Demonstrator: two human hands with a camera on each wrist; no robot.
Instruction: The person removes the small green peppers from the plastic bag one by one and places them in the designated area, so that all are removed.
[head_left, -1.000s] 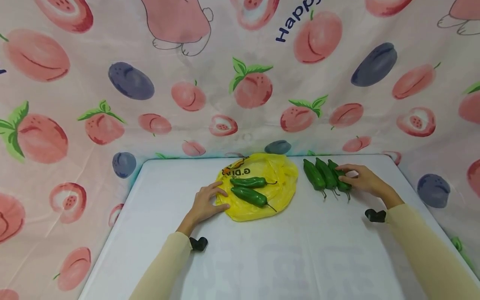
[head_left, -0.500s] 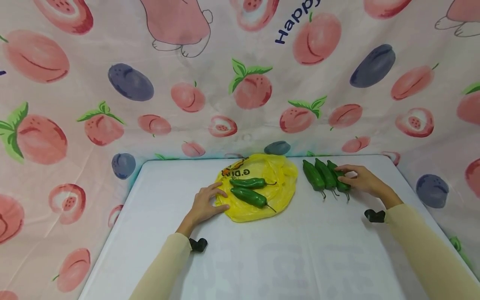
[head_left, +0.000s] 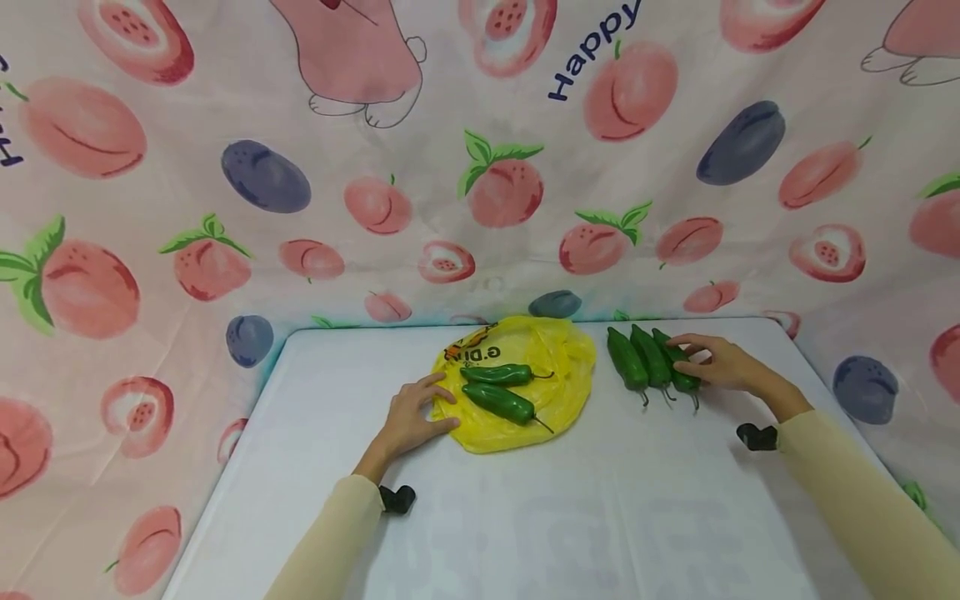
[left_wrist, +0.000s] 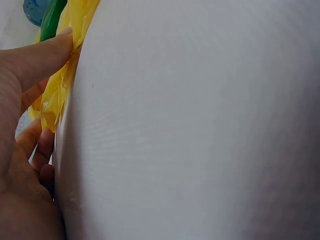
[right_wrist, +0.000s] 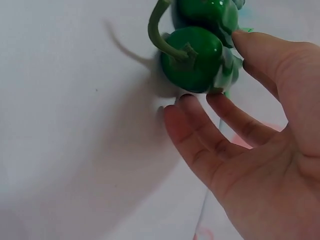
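The head view has tilted slightly up, showing more backdrop (head_left: 435, 150).

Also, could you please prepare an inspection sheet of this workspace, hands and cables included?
Surface: smooth white table, faint greyish patches near the front.
Job's things: two long glossy green peppers lie on a crumpled yellow plastic bag; three similar peppers lie side by side on the table, right of the bag.
Clutter: nothing seen.
Left hand: holds the bag's left edge.
Right hand: holds the rightmost pepper between thumb and fingers.
Cables: nothing seen.
Surroundings: pale pink backdrop sheet printed with peaches, behind and beside the table.
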